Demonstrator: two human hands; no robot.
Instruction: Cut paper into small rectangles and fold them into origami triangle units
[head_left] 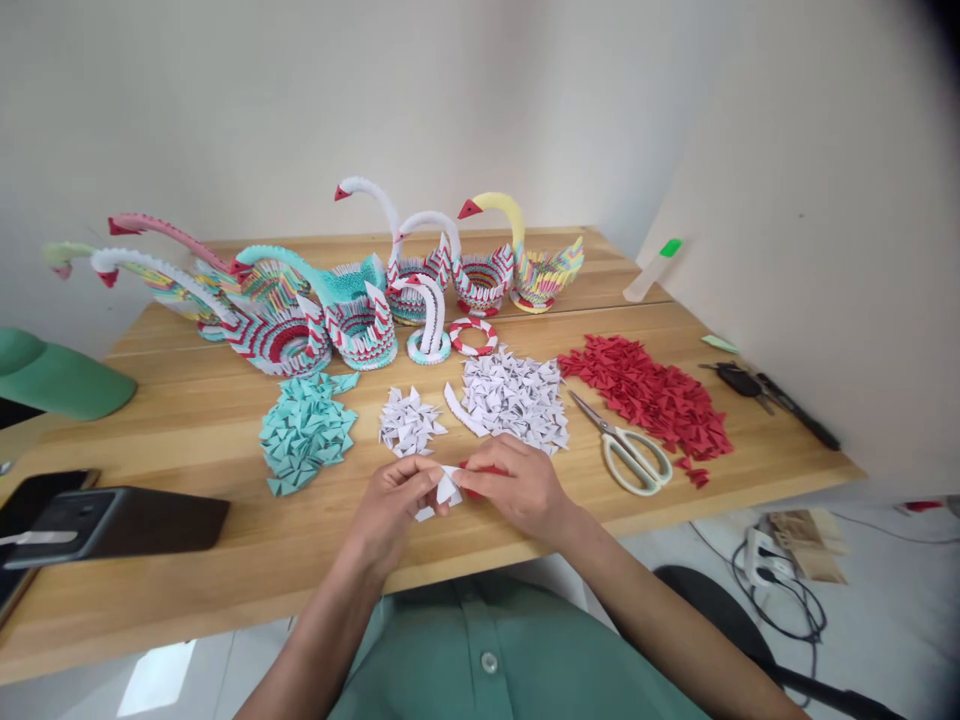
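My left hand [397, 500] pinches white folded paper pieces [448, 488] near the table's front edge. Opposite it, my right hand [525, 492] is closed, its thumb and fingers meeting the same white pieces; red folded paper [478, 476] shows between its fingers. How the red and white parts join is hidden by the fingers. Just beyond the hands lie a small white paper pile [410, 422], a larger white pile [517, 400] and a short curved white paper strip [463, 411]. Teal triangles [306, 432] are heaped to the left, red triangles [649, 395] to the right.
Several paper swans [277, 340] stand at the back, with a red-and-white paper ring [473, 337] before them. Scissors [626, 450] lie right of my hands. At left are a green bottle [67, 375] and a dark box-shaped object [150, 522]. Keys [739, 380] rest at far right.
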